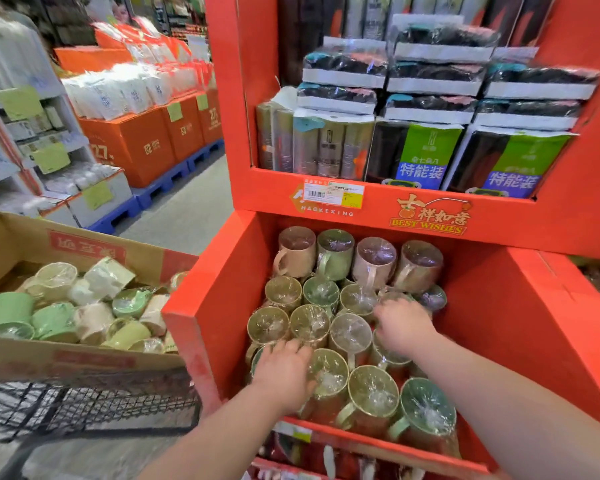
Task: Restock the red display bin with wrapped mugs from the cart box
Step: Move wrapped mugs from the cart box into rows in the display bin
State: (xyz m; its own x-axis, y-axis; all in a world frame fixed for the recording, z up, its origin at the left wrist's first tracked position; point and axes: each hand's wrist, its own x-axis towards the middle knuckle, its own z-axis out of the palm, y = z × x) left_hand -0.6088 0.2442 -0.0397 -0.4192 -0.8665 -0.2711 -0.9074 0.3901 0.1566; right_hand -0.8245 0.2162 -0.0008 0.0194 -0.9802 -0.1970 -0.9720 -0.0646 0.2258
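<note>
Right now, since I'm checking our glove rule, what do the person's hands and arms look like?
No sleeves or cuffs show; both arms are uncovered to the frame's edge. The left hand and right hand have no gloves, and no watch, ring or bracelet is visible.

Red bin (222,271) holds green, beige, pink mugs (333,254).

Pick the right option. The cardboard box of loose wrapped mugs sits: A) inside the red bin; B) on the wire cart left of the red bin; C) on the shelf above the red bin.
B: the cardboard box rests on the wire cart, beside the red bin and its left wall.
</note>
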